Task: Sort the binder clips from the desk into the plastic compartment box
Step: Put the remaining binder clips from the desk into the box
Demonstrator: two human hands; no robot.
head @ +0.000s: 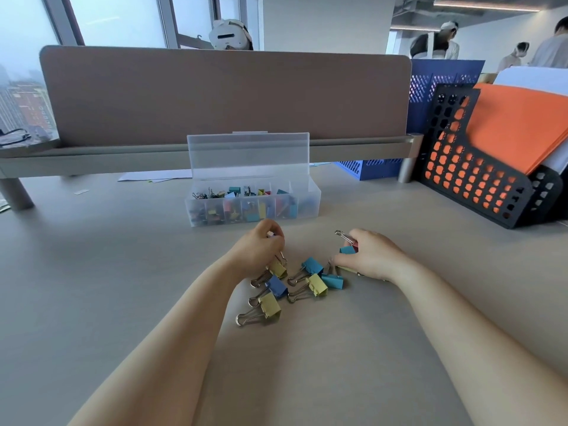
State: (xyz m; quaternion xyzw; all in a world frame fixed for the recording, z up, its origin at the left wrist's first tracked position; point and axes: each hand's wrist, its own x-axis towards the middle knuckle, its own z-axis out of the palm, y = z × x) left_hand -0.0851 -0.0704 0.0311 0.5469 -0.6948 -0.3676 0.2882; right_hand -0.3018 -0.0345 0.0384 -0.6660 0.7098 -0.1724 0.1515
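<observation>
Now fingers of the left hand [261,250] clamp a yellow clip [279,269], those of the right hand [373,256] a teal clip [347,250].

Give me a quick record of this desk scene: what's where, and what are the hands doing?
container: clear compartment box, lid up, clips inside
left hand: fingers curled on a yellow clip
right hand: grips a teal clip
loose clips: several on the desk, between the hands
</observation>
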